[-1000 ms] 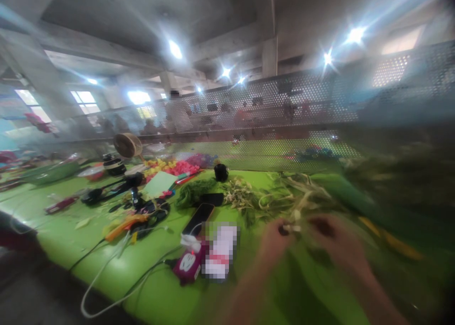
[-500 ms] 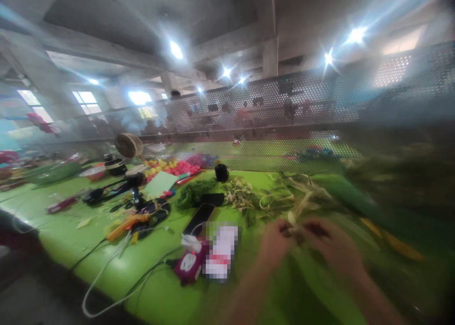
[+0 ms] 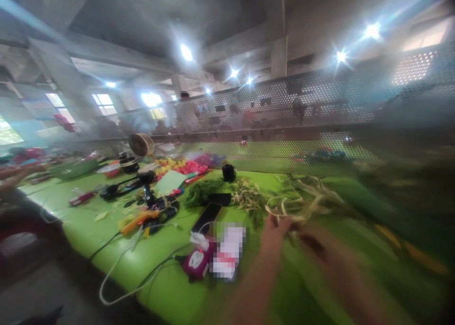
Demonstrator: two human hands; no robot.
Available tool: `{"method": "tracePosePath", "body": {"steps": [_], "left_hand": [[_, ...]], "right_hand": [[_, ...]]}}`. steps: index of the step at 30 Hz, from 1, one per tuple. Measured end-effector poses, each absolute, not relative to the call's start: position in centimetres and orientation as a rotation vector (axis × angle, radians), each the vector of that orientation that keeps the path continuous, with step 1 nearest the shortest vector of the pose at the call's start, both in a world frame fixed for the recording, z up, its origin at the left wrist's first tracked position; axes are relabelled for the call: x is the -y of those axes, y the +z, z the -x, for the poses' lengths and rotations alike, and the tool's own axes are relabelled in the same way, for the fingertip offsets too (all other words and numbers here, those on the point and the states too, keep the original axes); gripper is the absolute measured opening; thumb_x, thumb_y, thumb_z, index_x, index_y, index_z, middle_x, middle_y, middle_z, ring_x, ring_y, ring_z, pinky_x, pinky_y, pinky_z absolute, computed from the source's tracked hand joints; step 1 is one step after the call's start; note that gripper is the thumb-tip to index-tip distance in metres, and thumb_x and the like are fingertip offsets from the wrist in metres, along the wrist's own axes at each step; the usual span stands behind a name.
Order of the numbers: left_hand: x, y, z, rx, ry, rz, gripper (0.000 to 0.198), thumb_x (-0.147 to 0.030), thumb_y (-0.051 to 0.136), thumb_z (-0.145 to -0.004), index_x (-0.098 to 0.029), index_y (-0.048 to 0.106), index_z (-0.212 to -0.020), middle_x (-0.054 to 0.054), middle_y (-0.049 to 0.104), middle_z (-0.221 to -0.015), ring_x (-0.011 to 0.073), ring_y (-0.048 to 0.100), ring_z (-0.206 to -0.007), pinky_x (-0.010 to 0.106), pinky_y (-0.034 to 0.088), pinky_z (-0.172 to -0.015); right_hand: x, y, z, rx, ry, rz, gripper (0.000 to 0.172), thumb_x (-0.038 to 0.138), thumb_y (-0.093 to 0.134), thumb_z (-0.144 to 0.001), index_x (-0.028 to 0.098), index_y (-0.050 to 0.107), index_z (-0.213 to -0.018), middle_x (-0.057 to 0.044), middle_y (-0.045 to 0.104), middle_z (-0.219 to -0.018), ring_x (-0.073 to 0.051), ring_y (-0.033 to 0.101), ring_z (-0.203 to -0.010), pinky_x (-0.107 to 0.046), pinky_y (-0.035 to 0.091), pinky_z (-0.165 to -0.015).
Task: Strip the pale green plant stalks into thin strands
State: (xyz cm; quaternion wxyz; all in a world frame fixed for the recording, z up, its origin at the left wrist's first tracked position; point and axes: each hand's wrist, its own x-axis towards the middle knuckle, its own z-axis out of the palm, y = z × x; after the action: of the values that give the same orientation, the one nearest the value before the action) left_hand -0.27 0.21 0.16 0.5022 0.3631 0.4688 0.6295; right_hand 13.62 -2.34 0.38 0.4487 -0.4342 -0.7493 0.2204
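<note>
My left hand (image 3: 273,237) is at the right part of the green table, its fingers pinched together at thin pale stems (image 3: 282,210) that loop up from the fingertips. Close beside it, my right hand (image 3: 316,244) is curled, its fingertips nearly meeting the left ones on the same stems. Motion smears the right hand, and the exact point of grip is hidden. Behind both hands lies a loose tangle of pale green-yellow stems (image 3: 316,192). A heap of small cream and green leafy pieces (image 3: 246,195) sits to the left of it.
On the green table (image 3: 159,263) are a pixelated phone (image 3: 229,254), a dark phone (image 3: 207,217), a purple power strip (image 3: 199,263) with cables, an orange-handled glue gun (image 3: 140,221), a small fan (image 3: 141,145) and pink pieces (image 3: 194,168). A perforated metal screen (image 3: 270,149) stands behind.
The view has swung slightly left, so things on the table appear farther right. My hands stay close together; the pale bunch that rose above them now shows as loose loops.
</note>
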Motion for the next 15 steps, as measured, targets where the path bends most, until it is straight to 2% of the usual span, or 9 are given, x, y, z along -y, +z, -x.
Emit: {"method": "tracePosePath", "body": {"steps": [4,9,12,15], "left_hand": [[0.4,0.3,-0.2,-1.080,1.517,-0.719,0.038,-0.041,0.074,-0.063,-0.019,0.060,-0.091,0.006,0.069,-0.090,0.0183,0.064,-0.081,0.027,0.048,-0.068],[0.8,0.1,-0.9,-1.057,1.521,-0.701,0.041,-0.043,0.077,-0.059,-0.018,0.058,-0.087,0.005,0.069,-0.084,0.0185,0.064,-0.078,0.029,0.048,-0.071],[0.4,-0.4,-1.1,-1.005,1.555,-0.710,0.040,-0.042,0.078,-0.058,-0.018,0.056,-0.081,0.004,0.068,-0.080,0.0175,0.063,-0.076,0.031,0.048,-0.075],[0.0,-0.9,-1.2,-0.968,1.580,-0.718,0.041,-0.041,0.080,-0.056,-0.018,0.054,-0.079,0.003,0.066,-0.077,0.0165,0.063,-0.072,0.031,0.047,-0.075]], "right_hand": [[2.2,-1.5,-12.1,1.917,0.509,1.215,0.025,0.036,0.052,-0.083,0.026,0.067,-0.099,-0.005,0.073,-0.097,-0.022,0.067,-0.077,-0.032,0.051,-0.066],[2.6,-1.4,-12.0,1.861,0.449,1.341,0.025,0.041,0.050,-0.084,0.029,0.066,-0.099,-0.004,0.075,-0.089,-0.021,0.067,-0.067,-0.029,0.047,-0.055],[2.5,-1.4,-12.2,1.802,0.484,1.370,0.029,0.048,0.050,-0.083,0.028,0.067,-0.096,-0.005,0.075,-0.086,-0.023,0.069,-0.068,-0.029,0.047,-0.056],[2.2,-1.6,-12.1,1.759,0.702,1.348,0.034,0.050,0.049,-0.083,0.024,0.068,-0.092,-0.007,0.076,-0.087,-0.024,0.070,-0.072,-0.032,0.050,-0.062]]}}
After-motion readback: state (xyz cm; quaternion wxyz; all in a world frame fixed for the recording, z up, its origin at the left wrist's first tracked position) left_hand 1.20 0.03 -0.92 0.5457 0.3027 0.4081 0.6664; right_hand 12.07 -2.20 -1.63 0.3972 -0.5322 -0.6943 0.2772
